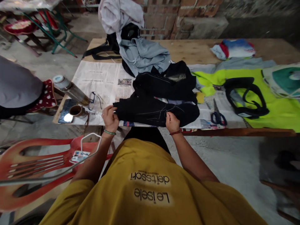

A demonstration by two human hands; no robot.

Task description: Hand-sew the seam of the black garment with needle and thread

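Observation:
A black garment (145,109) lies spread along the table's near edge, with thin white lines of thread across it. At its left end my left hand (110,118) is closed on the cloth's edge. Further right, my right hand (172,122) is pinched at the fingertips over the garment, where white thread (161,110) loops up to the fingers; whether a needle is there is too small to tell. Scissors (217,115) with dark handles lie to the right of the garment, apart from both hands.
Left on the newspaper-covered table (98,75) are a flask (70,89), a brown cup (78,111), a phone (66,111) and glasses (95,100). Grey clothing (144,56) is heaped behind. To the right lie bright yellow cloth (255,87), a black band (246,97) and an iron (284,79). A red chair (35,142) stands at left.

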